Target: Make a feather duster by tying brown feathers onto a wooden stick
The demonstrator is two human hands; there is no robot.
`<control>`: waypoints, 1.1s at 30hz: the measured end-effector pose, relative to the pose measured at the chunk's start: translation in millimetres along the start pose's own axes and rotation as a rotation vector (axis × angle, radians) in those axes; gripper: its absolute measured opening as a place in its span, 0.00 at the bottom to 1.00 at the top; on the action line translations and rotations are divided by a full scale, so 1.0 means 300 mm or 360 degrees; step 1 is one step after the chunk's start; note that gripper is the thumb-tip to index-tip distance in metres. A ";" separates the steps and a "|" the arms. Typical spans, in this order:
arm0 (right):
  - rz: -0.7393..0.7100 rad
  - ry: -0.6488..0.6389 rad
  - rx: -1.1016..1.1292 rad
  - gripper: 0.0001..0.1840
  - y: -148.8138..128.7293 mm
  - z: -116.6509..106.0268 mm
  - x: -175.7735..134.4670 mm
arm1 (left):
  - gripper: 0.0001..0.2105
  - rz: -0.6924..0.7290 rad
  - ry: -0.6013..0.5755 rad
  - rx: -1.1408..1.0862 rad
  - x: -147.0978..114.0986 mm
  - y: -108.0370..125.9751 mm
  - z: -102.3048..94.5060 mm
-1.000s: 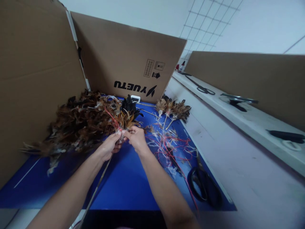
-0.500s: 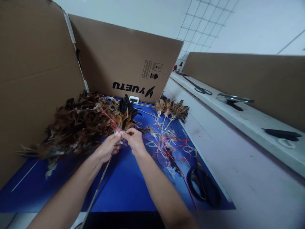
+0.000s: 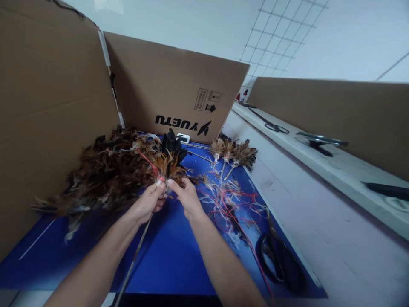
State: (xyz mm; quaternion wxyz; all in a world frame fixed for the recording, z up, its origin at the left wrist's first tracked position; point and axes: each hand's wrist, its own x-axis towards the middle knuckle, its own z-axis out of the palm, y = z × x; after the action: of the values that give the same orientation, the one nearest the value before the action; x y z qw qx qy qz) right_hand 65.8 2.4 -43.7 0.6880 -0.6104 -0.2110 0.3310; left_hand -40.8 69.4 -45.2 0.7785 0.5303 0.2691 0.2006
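Observation:
A feather duster (image 3: 172,155) with black and orange-brown feathers is held between my hands over the blue mat. My left hand (image 3: 148,204) is closed around its neck, where the feathers meet the thin stick (image 3: 137,251). The stick slants down towards me. Red string (image 3: 147,160) runs from the binding up over the feathers to the left. My right hand (image 3: 188,197) touches the feather base from the right, thumb and fingers bent in; the exact bit pinched is hidden.
A heap of brown feathers (image 3: 108,170) covers the mat's left side. Finished-looking small feather bundles (image 3: 234,151) lie at back right. Tangled red string (image 3: 223,204) and black-handled scissors (image 3: 277,260) lie on the right. Cardboard panels (image 3: 179,81) stand behind and left; a white ledge (image 3: 319,157) runs right.
My right thumb and fingers have shifted slightly right, away from my left thumb. My left hand keeps its hold on the neck. The whole view has shifted a little.

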 end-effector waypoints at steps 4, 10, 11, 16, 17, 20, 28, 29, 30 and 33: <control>0.0014 -0.0150 0.0038 0.29 0.001 0.035 -0.002 | 0.24 0.0016 0.0040 0.0095 0.000 -0.015 0.010; 0.0118 -0.0048 0.0307 0.24 0.004 0.109 0.053 | 0.20 -0.0002 0.0083 0.0176 0.004 -0.039 0.028; 0.0136 -0.0004 0.0345 0.23 0.009 0.116 0.062 | 0.19 -0.0007 0.0095 0.0189 0.004 -0.042 0.030; 0.0160 0.0030 0.0426 0.16 0.047 0.127 0.082 | 0.15 -0.0018 0.0129 0.0268 0.007 -0.059 0.030; 0.0130 0.0042 0.0414 0.17 0.056 0.126 0.083 | 0.14 -0.0021 0.0133 0.0275 0.008 -0.063 0.029; 0.0040 0.0067 0.0355 0.19 0.080 0.116 0.086 | 0.12 -0.0038 0.0118 0.0275 0.009 -0.071 0.028; 0.0053 0.0000 0.0293 0.22 0.087 0.086 0.083 | 0.12 -0.0111 -0.0097 0.0028 0.007 -0.046 0.035; 0.0066 -0.0010 0.0274 0.22 0.084 0.082 0.080 | 0.12 -0.0125 -0.0149 -0.0033 0.008 -0.039 0.032; 0.0076 -0.0018 0.0258 0.22 0.081 0.078 0.077 | 0.11 -0.0146 -0.0193 -0.0092 0.009 -0.033 0.027; 0.0113 -0.0027 0.0234 0.22 0.078 0.070 0.070 | 0.10 -0.0289 -0.0268 -0.0257 0.014 -0.017 0.012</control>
State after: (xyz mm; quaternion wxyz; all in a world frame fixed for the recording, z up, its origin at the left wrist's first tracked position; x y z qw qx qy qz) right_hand 61.1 32.8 -65.5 0.7170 -0.5626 -0.1702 0.3748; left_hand -35.1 67.7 -49.7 0.8534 0.4544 0.2327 0.1050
